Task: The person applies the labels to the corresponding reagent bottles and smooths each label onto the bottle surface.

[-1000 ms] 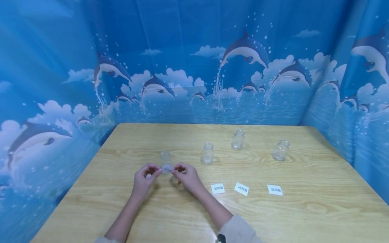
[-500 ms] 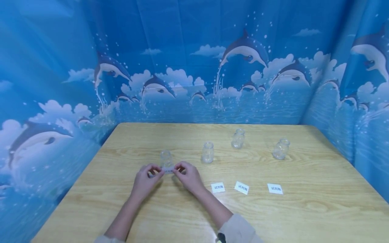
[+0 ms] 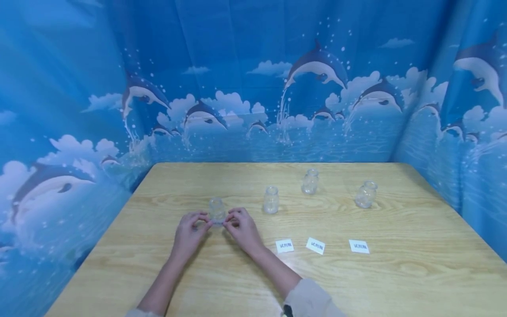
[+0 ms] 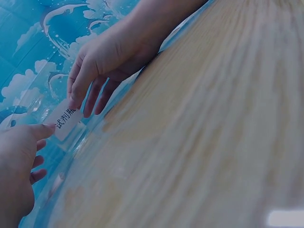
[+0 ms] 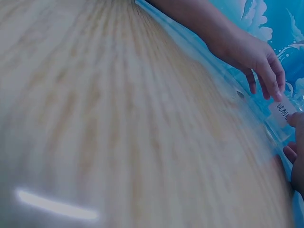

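Note:
A small clear glass jar (image 3: 216, 208) stands on the wooden table (image 3: 356, 281), left of centre. Both hands meet at its near side. My left hand (image 3: 201, 221) and right hand (image 3: 231, 220) each pinch one end of a small white label (image 4: 66, 121) with printed characters. They hold it stretched across the jar's front. In the left wrist view my left hand (image 4: 21, 161) touches the label's lower end and the right hand (image 4: 107, 57) holds the upper end. In the right wrist view the label (image 5: 283, 108) sits between the left hand (image 5: 259, 59) and the right hand (image 5: 297, 156).
Three more empty glass jars (image 3: 271, 199) (image 3: 310, 181) (image 3: 365, 194) stand farther back to the right. Three white labels (image 3: 284, 245) (image 3: 315, 245) (image 3: 358, 246) lie in a row right of my right forearm. A blue dolphin-print curtain (image 3: 253, 88) closes in the table on three sides.
Both hands have carried the label forward from just in front of the jar until it lies against the jar's near side. The other jars and labels have not moved.

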Motion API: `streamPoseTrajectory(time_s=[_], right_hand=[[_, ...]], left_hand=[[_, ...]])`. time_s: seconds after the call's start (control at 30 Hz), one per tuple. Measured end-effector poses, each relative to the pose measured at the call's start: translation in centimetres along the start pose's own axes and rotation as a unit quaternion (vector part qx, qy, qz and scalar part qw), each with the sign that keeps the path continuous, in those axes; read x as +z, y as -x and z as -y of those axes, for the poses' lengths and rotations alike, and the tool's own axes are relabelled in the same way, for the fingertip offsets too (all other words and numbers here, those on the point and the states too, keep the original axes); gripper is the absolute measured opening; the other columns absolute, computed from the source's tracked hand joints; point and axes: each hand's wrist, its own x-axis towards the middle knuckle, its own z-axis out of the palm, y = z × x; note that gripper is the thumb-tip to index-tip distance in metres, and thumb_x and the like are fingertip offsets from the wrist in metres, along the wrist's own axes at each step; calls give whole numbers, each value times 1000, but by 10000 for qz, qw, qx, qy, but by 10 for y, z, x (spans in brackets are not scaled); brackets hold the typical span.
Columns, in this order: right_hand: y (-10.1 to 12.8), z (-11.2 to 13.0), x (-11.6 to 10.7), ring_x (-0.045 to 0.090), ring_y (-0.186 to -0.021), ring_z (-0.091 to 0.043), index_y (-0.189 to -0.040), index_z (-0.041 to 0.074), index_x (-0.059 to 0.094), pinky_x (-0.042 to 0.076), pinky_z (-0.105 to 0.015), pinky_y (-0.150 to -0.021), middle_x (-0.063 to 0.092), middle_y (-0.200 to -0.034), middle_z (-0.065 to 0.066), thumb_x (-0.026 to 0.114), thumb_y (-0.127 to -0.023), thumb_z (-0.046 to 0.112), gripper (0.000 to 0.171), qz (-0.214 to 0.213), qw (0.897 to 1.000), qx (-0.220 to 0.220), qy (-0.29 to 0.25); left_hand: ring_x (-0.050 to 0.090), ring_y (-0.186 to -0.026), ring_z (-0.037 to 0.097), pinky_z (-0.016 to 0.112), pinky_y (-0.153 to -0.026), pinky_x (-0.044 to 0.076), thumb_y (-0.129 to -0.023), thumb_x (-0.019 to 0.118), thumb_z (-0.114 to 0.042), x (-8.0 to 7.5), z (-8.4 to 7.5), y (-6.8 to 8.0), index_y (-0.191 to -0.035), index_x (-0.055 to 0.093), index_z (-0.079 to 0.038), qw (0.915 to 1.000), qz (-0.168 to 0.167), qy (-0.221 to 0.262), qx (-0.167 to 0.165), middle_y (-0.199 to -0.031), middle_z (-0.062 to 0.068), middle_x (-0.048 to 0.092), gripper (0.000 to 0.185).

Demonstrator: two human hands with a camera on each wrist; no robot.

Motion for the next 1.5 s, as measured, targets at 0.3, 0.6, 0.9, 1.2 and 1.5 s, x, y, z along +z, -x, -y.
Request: streamPoseTrajectory(time_s=[0.3, 0.6, 0.9, 1.2, 1.5], right_hand=[[-4, -4, 1, 52, -84, -15, -77, 8, 56, 42, -17, -71, 47, -105, -7, 61, -72, 11, 8, 38, 9999, 37, 96], [-4, -2, 3, 53, -82, -13, -78, 4, 55, 42, -13, -69, 49, -103, -8, 61, -72, 6, 9, 146, 9997, -42, -196], [-8, -4, 2, 54, -81, -12, -79, 3, 56, 42, -13, -67, 51, -101, -7, 61, -71, 5, 9, 108, 9998, -124, -117], [-9, -7, 4, 54, -80, -12, -78, 5, 56, 44, -16, -66, 53, -96, -5, 62, -71, 6, 9, -63, 9996, -254, 116], [-11, -6, 6, 53, -77, -9, -76, 5, 54, 42, -12, -65, 54, -91, -4, 62, -71, 5, 9, -225, 9974, -452, 521]], left_hand=[[49, -89, 19, 33, -69, 43, -70, 65, -16, 2, 2, -1, -76, 58, -11, 9984, 276, 424, -235, -101, 8, 55, 10], [54, -70, 15, 27, -63, 46, -71, 63, -21, 1, 7, -2, -78, 58, -12, 9983, 326, 410, -273, -101, 6, 55, 12], [55, -69, 14, 23, -62, 46, -70, 64, -14, 5, 8, -5, -78, 58, -10, 9978, 251, 594, -122, -99, 6, 56, 10], [54, -84, 19, 22, -72, 44, -69, 64, -4, 8, 7, -6, -77, 58, -5, 9961, 78, 881, -44, -95, 8, 57, 10], [54, -86, 20, 21, -74, 42, -68, 63, -3, 8, 9, -7, -77, 57, -6, 9927, 165, 1189, -125, -95, 8, 56, 11]])
